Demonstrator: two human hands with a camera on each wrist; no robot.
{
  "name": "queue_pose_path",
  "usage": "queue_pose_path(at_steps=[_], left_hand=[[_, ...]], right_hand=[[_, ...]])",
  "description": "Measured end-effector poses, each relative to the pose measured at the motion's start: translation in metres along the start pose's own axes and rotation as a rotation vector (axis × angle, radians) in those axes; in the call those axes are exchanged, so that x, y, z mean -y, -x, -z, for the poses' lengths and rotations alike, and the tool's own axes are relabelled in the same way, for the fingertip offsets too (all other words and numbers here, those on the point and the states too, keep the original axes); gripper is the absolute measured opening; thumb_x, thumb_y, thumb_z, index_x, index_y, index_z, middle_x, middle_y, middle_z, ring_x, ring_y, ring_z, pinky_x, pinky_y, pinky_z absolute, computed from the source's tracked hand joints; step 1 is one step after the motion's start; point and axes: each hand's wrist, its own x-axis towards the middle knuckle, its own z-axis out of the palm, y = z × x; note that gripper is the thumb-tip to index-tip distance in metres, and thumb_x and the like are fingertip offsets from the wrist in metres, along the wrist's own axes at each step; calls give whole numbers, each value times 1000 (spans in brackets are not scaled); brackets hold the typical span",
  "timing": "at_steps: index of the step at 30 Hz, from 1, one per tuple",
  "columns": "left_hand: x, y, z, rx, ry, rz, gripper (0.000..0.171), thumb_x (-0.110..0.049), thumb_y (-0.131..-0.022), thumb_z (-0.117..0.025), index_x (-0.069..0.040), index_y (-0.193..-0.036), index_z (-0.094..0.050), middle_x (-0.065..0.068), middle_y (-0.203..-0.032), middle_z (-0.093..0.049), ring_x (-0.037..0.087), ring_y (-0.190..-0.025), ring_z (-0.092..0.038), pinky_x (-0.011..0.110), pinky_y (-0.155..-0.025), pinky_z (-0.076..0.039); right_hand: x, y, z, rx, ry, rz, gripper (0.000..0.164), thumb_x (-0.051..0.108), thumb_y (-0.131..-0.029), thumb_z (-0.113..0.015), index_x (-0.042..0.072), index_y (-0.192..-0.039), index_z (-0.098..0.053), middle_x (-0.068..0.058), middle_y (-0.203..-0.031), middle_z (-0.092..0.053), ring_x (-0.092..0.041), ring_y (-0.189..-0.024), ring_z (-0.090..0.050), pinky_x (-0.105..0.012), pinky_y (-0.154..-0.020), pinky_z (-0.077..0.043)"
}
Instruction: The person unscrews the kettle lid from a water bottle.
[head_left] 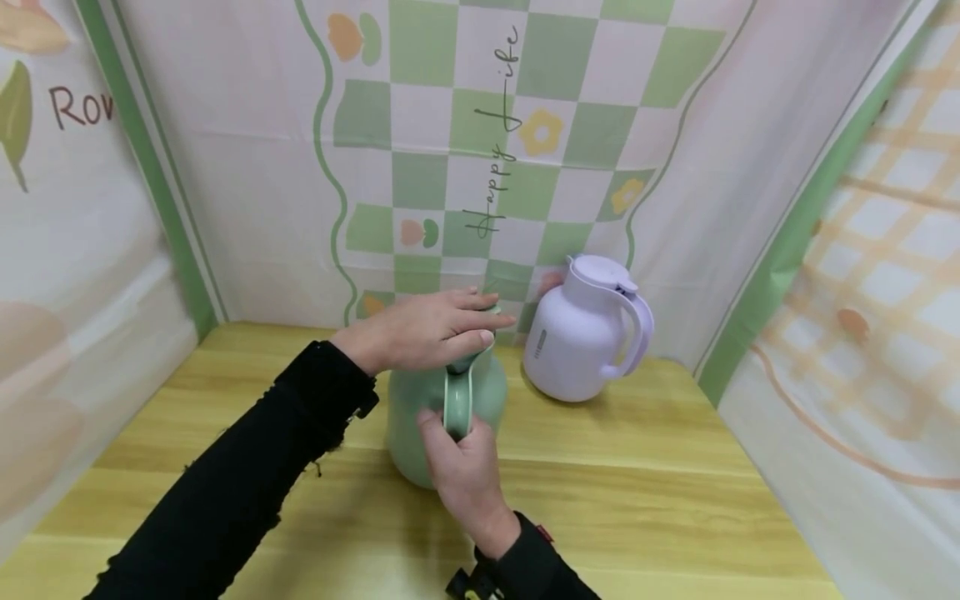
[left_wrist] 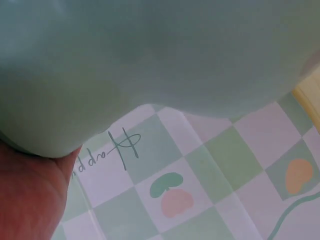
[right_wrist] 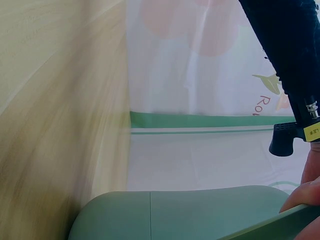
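A light green vacuum jug [head_left: 411, 429] stands upright on the wooden table. My left hand [head_left: 431, 332] lies across its top with the fingers straight, covering most of the lid. Lower down, my right hand [head_left: 471, 479] grips the jug's handle [head_left: 457, 406], thumb on the left side. The left wrist view is mostly filled by the jug's pale green body [left_wrist: 165, 60], with part of the left hand [left_wrist: 30, 195] at its edge. In the right wrist view the jug's side [right_wrist: 120, 215] shows along the bottom.
A lilac vacuum jug [head_left: 562, 354] stands behind and to the right, its handle facing right. Patterned cloth [head_left: 262, 192] hangs behind the table and along both sides. Wooden tabletop [head_left: 637, 492] extends to the right of the green jug.
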Motion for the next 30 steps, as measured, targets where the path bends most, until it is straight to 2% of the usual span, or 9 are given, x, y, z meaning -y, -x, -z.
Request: queue_pose_path(at_steps=[6,14,20,27,30], left_hand=[[-3,-1,-2,-33,-38,16,46,-43,-112,-38,-33,-155,-52,3,-168,-36,26,-159,-24,47,-127,-27],[-13,-4,-6,-58,-94,84,49,-42,-112,-38,-26,-156,-51,13,-166,-38,26,-157,-31,44,-127,-28],[-19,-6,-8,-61,-126,132,49,-42,-113,-36,-24,-157,-50,15,-165,-39,28,-156,-33,45,-126,-29],[-33,-7,-11,-38,-142,266,52,-43,-114,-30,-23,-159,-46,11,-167,-38,28,-158,-28,42,-129,-22],[-38,-7,-11,-45,-168,296,53,-43,-114,-29,-21,-159,-47,10,-166,-41,28,-158,-29,41,-129,-21]], right_hand=[[1,-1,0,-2,0,12,51,18,-106,-59,7,-61,-37,1,-49,-32,-10,-40,-31,-25,-44,-29],[-1,-2,-1,-38,29,10,50,13,-104,-59,8,-61,-36,3,-50,-33,-8,-42,-32,-23,-46,-29],[-3,-2,0,-16,19,28,49,12,-104,-58,9,-61,-35,3,-50,-32,-9,-42,-30,-23,-47,-29],[-3,-1,1,10,11,51,48,10,-105,-55,10,-62,-35,0,-49,-32,-9,-42,-30,-24,-46,-29],[-4,0,0,19,-8,47,48,10,-106,-55,10,-62,-35,-1,-49,-32,-10,-42,-30,-24,-46,-29]])
